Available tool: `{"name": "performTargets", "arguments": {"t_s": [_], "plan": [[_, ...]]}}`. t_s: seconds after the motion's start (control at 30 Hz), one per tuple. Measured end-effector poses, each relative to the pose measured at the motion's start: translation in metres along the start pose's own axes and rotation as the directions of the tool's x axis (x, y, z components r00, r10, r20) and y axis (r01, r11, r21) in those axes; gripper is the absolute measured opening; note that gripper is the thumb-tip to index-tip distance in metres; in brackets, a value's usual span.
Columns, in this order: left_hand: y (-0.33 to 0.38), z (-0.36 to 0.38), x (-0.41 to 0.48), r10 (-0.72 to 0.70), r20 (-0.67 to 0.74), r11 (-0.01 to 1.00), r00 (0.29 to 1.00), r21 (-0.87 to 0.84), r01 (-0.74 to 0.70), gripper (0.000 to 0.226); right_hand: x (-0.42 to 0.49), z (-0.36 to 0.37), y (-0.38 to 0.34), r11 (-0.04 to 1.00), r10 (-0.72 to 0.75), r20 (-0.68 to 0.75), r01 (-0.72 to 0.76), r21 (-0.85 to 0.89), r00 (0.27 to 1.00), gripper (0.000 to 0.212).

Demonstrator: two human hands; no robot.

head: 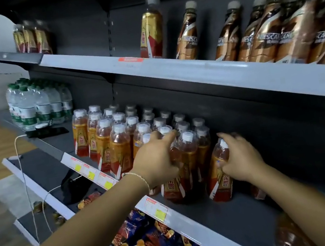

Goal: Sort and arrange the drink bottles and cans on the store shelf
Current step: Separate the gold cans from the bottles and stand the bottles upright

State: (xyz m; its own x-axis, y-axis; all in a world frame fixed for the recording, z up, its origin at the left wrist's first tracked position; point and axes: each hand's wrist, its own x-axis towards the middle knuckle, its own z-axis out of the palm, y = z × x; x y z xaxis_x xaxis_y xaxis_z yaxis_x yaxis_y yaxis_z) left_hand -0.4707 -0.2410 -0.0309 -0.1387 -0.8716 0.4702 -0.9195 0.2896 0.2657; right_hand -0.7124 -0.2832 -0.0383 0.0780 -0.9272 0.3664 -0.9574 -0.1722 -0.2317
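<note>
On the middle shelf (234, 214) stand several rows of orange energy drink bottles (118, 150) with white caps. My left hand (156, 158) grips an orange bottle at the right end of the front row, fingers spread over neighbouring caps. My right hand (240, 158) is closed around the neck of a separate orange bottle (219, 180), which leans slightly left, a small gap away from the group. On the upper shelf a gold and red bottle (151, 31) stands alone, and several brown coffee bottles (276, 24) crowd the right side.
Green-capped water bottles (38, 101) stand at the middle shelf's left end, beside a black phone (47, 132) with a white cable. Snack bags (157, 245) fill the shelf below. Three gold bottles (31, 38) sit at the upper shelf's far left. Right of my right hand the middle shelf is bare.
</note>
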Motion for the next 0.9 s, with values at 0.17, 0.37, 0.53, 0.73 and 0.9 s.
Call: {"name": "performTargets", "arguments": {"t_s": [0.17, 0.37, 0.53, 0.73, 0.9], "plan": [[0.002, 0.022, 0.012, -0.051, 0.082, 0.999, 0.995, 0.012, 0.05, 0.082, 0.028, 0.012, 0.019, 0.999, 0.02, 0.026, -0.021, 0.047, 0.999, 0.087], [0.013, 0.027, 0.019, -0.115, 0.149, 0.993, 0.982, 0.003, 0.116, 0.095, 0.056, 0.024, 0.03, 0.993, -0.025, -0.035, 0.029, 0.118, 0.999, 0.076], [0.019, 0.032, 0.006, -0.13, 0.146, 0.991, 0.981, 0.009, 0.13, 0.099, 0.067, 0.037, 0.032, 0.962, 0.009, -0.137, 0.028, 0.27, 0.991, 0.059], [0.024, 0.034, -0.006, -0.156, 0.084, 0.988, 0.984, 0.013, 0.156, 0.093, 0.064, 0.059, 0.04, 0.937, 0.055, -0.041, -0.038, 0.349, 0.998, 0.087], [0.025, 0.034, -0.003, -0.161, 0.077, 0.987, 0.984, 0.039, 0.158, 0.089, 0.068, 0.064, 0.04, 0.959, 0.125, 0.072, -0.139, 0.248, 0.99, 0.129]]}}
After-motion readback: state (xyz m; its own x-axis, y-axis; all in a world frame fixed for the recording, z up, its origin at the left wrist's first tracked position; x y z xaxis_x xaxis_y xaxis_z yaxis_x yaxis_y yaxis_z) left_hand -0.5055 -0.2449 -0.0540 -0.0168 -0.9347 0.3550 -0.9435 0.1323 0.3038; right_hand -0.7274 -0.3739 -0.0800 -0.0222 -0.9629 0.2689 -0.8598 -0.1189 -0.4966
